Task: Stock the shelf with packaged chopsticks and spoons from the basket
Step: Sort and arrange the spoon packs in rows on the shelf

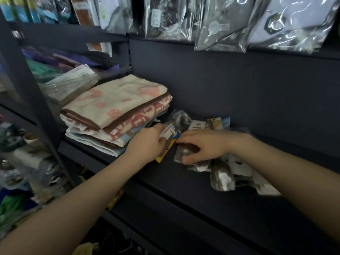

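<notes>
While left hand (pixel 147 142) pinches a light, stiff card pack (pixel 168 142) beside the towels (pixel 117 111), right hand (pixel 202 146) presses slippery bagged spoons (pixel 220 173); grip card edges.

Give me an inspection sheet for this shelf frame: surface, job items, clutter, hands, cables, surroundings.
Surface: dark shelf, front strip bare.
Job's things: yellow-edged packet held in the left hand; bagged spoons heaped at right, some poking past the shelf edge; more carded packets behind. Basket not in view.
Clutter: folded towels stacked at left, close beside the packets.
Grippers: left hand grips the packet; right hand presses down on a spoon bag.
Cables: nothing seen.
Surroundings: bagged goods hanging above; blurred stock on the left-hand rack.
</notes>
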`<state>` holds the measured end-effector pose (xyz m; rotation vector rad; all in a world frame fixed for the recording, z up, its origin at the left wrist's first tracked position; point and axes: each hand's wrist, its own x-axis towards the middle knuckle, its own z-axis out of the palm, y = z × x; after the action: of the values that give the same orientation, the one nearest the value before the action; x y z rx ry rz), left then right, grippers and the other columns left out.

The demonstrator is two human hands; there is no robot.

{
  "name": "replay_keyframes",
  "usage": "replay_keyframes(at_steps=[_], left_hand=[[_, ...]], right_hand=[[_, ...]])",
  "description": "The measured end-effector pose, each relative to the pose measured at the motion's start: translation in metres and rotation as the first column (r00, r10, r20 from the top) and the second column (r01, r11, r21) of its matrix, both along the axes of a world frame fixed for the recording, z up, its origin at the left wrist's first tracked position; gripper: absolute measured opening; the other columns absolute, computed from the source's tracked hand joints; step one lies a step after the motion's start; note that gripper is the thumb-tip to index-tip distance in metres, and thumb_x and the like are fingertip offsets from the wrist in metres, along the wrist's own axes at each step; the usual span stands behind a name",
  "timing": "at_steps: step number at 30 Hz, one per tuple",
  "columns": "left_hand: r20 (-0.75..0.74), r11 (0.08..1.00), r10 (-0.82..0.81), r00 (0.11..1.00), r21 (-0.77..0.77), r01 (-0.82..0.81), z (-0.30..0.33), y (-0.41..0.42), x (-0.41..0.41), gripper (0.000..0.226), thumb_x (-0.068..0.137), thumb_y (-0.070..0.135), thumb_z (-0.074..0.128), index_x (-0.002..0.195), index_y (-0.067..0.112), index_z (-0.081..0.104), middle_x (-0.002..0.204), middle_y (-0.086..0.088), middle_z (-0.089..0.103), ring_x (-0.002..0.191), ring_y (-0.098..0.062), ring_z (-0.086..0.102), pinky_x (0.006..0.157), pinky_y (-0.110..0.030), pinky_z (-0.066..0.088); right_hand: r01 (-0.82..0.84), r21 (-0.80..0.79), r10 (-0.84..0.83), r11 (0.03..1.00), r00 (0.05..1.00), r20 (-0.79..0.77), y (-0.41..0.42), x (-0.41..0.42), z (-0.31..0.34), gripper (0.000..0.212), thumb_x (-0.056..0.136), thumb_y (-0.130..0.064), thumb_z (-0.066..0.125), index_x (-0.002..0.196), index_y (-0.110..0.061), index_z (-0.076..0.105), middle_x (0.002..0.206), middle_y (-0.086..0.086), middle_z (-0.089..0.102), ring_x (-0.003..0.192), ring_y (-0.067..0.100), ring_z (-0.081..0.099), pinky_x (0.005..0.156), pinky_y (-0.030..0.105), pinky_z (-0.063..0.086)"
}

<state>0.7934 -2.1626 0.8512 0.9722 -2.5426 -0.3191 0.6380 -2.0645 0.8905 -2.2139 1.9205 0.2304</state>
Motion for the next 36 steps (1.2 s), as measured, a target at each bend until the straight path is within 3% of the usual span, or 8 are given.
replay_keyframes(at_steps=[4,9,14,19,25,29,33,36], left_hand=[[0.086,0.996,-0.024,0.996,-0.088,0.032,-0.007,-0.005,-0.020,0.038,0.090,0.029,0.049,0.125,0.014,0.052,0.111,-0.016,0.062,0.102,-0.033,0.058,0.078,-0.037,0.047],[0.081,0.985,-0.156,0.984,-0.063,0.161,-0.012,-0.012,-0.013,0.048,0.092,0.039,0.039,0.134,0.018,0.047,0.138,-0.011,0.041,0.128,-0.031,0.041,0.105,-0.040,0.036],[0.220,0.936,-0.351,0.910,0.089,0.339,-0.011,-0.012,0.007,0.054,0.094,0.039,0.044,0.144,0.020,0.032,0.157,0.000,0.016,0.144,-0.011,0.013,0.108,-0.012,0.006],[0.196,0.912,-0.399,0.896,0.183,0.366,-0.007,-0.013,0.019,0.056,0.091,0.040,0.050,0.141,0.019,0.036,0.155,0.002,0.022,0.141,-0.009,0.022,0.110,-0.017,0.021],[0.217,0.917,-0.376,0.901,0.231,0.327,-0.002,-0.010,0.012,0.062,0.090,0.042,0.051,0.141,0.014,0.028,0.144,-0.006,0.037,0.127,-0.017,0.041,0.100,-0.023,0.033],[0.198,0.924,-0.352,0.915,0.229,0.306,0.003,-0.013,-0.001,0.054,0.091,0.034,0.052,0.138,0.015,0.033,0.138,-0.007,0.042,0.119,-0.018,0.046,0.088,-0.020,0.033],[0.200,0.935,-0.319,0.926,0.223,0.275,0.006,-0.020,-0.009,0.051,0.091,0.033,0.052,0.135,0.017,0.035,0.137,-0.006,0.045,0.116,-0.019,0.049,0.087,-0.022,0.036],[0.010,0.939,-0.318,0.948,0.141,0.313,0.009,-0.020,-0.005,0.054,0.093,0.032,0.050,0.141,0.019,0.030,0.150,-0.002,0.033,0.133,-0.015,0.036,0.102,-0.019,0.028]], right_hand=[[0.026,0.048,-0.023,0.999,0.998,-0.054,0.010,0.002,0.006,0.083,0.074,-0.056,0.068,0.141,-0.022,0.035,0.141,-0.001,0.040,0.127,0.017,0.042,0.107,0.033,0.038],[0.002,0.012,0.000,1.000,0.978,-0.208,0.012,0.009,0.010,0.071,0.076,-0.054,0.064,0.134,-0.023,0.040,0.131,-0.003,0.047,0.113,0.018,0.051,0.089,0.038,0.050],[-0.068,-0.008,0.062,0.998,0.943,-0.327,0.012,0.017,0.008,0.061,0.075,-0.043,0.063,0.129,-0.022,0.042,0.124,0.000,0.047,0.101,0.023,0.055,0.072,0.036,0.050],[-0.077,-0.121,0.017,0.990,0.902,-0.432,0.012,0.021,0.003,0.041,0.084,-0.027,0.053,0.123,-0.017,0.045,0.125,0.006,0.044,0.102,0.030,0.054,0.066,0.034,0.043],[-0.030,-0.340,-0.096,0.940,0.933,-0.348,0.009,0.020,0.012,0.033,0.090,-0.027,0.046,0.121,-0.018,0.045,0.129,0.005,0.043,0.106,0.029,0.056,0.069,0.036,0.045],[-0.036,-0.224,-0.043,0.974,0.940,-0.339,0.012,0.015,0.006,0.036,0.092,-0.032,0.047,0.128,-0.025,0.046,0.130,-0.001,0.044,0.105,0.022,0.056,0.059,0.029,0.036],[0.050,-0.348,-0.127,0.936,0.970,-0.205,0.016,0.000,0.011,0.044,0.092,-0.014,0.046,0.136,-0.020,0.046,0.140,0.004,0.048,0.122,0.026,0.053,0.096,0.039,0.047],[0.197,-0.650,-0.207,0.734,0.976,0.062,0.021,-0.013,0.035,0.049,0.088,0.005,0.047,0.134,-0.010,0.050,0.134,0.012,0.057,0.119,0.026,0.058,0.100,0.036,0.045]])
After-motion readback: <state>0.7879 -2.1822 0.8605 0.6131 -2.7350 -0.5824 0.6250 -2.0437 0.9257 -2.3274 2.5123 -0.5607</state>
